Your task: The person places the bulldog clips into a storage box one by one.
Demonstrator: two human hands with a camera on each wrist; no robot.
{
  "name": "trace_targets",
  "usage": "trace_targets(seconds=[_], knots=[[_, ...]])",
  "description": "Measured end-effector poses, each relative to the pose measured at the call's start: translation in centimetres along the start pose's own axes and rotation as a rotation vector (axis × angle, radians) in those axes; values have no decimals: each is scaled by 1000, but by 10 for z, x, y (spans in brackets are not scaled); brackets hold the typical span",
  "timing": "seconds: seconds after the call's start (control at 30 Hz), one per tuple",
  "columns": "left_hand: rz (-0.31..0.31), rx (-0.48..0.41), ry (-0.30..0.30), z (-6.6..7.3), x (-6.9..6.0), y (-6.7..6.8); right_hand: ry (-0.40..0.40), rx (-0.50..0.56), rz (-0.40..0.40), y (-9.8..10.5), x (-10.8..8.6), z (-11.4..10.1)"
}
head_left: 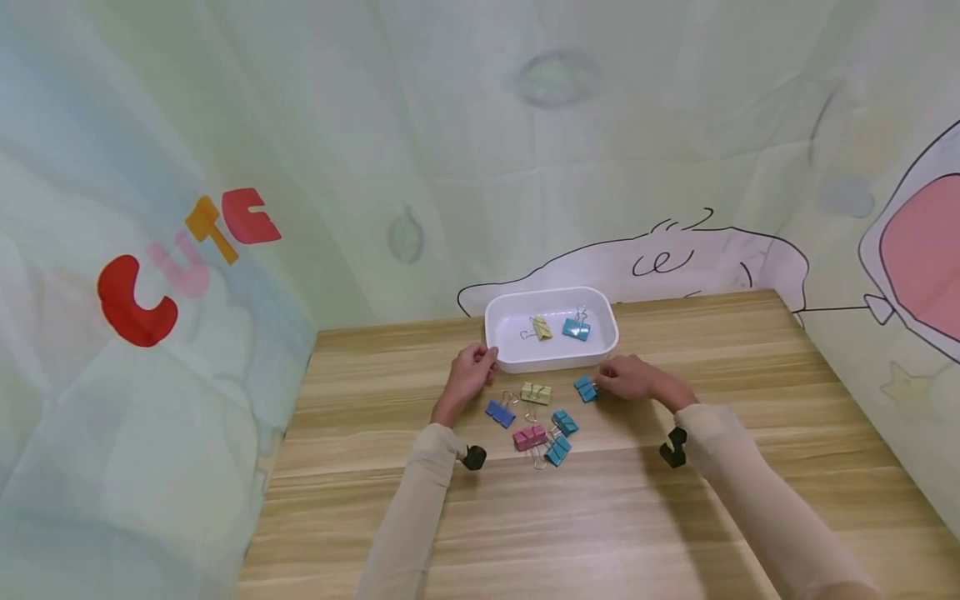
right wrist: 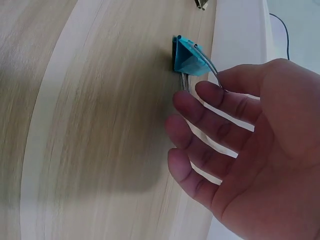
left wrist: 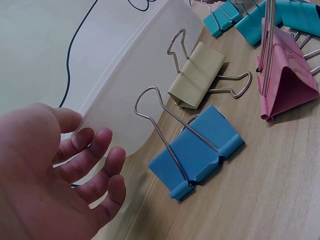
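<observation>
My right hand (head_left: 633,379) pinches a wire handle of a teal binder clip (right wrist: 192,57) between thumb and index finger; the other fingers are loosely bent. That clip is at the table's surface, just in front of a white plastic tray (head_left: 555,365). At the tray's front left corner, my left hand (head_left: 468,371) holds the rim between thumb and index finger. Nearest to this hand lies a blue binder clip (left wrist: 200,150), with a pale yellow binder clip (left wrist: 197,75) beside the tray wall. A pink binder clip (head_left: 529,437) and two teal clips (head_left: 558,451) lie closer to me.
Inside the tray are a yellow binder clip (head_left: 542,328) and a teal binder clip (head_left: 577,328). The wooden table (head_left: 360,400) ends at a printed curtain (head_left: 360,208) behind the tray. Black wrist devices (head_left: 474,457) hang under both sleeves.
</observation>
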State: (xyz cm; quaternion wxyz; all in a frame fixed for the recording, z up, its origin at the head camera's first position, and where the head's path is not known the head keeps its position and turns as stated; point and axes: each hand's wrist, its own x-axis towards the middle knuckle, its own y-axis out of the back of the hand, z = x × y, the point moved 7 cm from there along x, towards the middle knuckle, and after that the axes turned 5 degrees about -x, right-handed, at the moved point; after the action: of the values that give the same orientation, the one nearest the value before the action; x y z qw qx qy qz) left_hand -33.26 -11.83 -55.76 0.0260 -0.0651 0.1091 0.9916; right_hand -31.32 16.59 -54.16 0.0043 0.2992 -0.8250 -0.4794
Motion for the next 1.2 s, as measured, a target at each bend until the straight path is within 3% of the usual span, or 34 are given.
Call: trace_targets(seconds=[0.23,0.43,0.7,0.97,1.2], knots=[[2,10,-3,1,0,0,28,38,0,-1,2,-4],[2,9,-3,1,0,-1,39,-31,-5,8,0,-16],[-3,1,-3,1,0,-1,67,-158,-25,33,-5,-45],[-3,-3,-6,2,-1,0,121,-291,6,63,1,-75],[-9,7,-1,1,-1,-1,57,-348,-7,83,14,-88]])
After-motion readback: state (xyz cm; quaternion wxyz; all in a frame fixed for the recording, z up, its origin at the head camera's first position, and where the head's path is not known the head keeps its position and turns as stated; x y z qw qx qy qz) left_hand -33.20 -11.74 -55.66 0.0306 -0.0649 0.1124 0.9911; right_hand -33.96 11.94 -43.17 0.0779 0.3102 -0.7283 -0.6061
